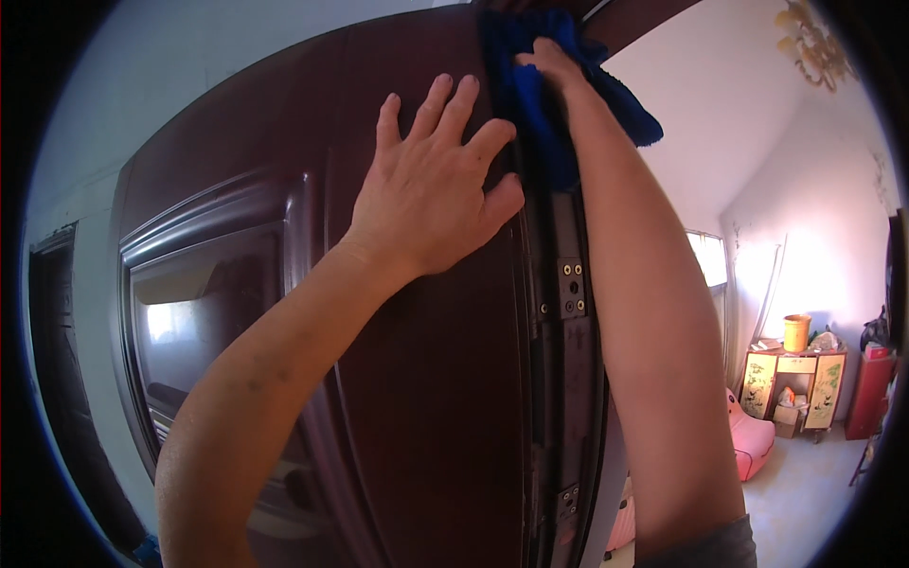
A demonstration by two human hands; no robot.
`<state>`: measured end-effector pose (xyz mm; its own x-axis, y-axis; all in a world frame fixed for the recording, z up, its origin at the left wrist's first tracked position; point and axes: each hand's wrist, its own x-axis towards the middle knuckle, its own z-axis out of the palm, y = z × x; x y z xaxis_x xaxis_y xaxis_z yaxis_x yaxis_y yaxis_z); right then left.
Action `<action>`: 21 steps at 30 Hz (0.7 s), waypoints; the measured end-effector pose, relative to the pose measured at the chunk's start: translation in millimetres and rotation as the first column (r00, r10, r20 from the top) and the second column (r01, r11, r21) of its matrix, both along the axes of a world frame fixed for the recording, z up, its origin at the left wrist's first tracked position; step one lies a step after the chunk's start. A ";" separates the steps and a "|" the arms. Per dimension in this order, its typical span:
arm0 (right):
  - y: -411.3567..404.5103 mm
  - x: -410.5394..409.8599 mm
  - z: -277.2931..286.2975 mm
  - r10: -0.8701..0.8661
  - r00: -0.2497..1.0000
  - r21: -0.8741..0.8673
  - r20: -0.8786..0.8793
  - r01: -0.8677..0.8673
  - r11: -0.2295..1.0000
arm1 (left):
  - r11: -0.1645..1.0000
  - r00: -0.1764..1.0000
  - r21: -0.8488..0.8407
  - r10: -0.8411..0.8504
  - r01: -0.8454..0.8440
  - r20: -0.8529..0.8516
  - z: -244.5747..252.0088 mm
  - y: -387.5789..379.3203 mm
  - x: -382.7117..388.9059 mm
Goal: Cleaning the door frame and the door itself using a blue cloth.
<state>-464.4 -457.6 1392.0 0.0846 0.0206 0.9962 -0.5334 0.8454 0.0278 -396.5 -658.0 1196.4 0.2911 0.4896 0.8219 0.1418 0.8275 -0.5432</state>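
A dark red-brown panelled door [426, 369] stands in front of me, its edge facing me with a screwed metal plate [571, 287] set in it. My left hand [440, 177] rests on the door's face near that edge, fingers spread, holding nothing. Higher up, my right hand [554, 64] grips a blue cloth [543, 135] against the top corner of the door's edge. Part of the cloth hangs down along the edge and another part hangs to the right of my wrist. Some of my right fingers are hidden in its folds.
Right of the door lies a bright room with a painted cabinet [824, 390], a yellow container [797, 334] on top of it, a pink seat-like object [753, 437] and a red cabinet [865, 397]. A chandelier [817, 46] hangs at upper right. Another dark door [64, 341] is at far left.
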 end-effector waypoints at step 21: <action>-12.1 14.5 -296.0 0.168 0.980 0.159 -0.109 -0.150 0.976 | 0.996 0.996 0.030 0.081 -0.080 -0.028 -2.2 -1.6 -5.6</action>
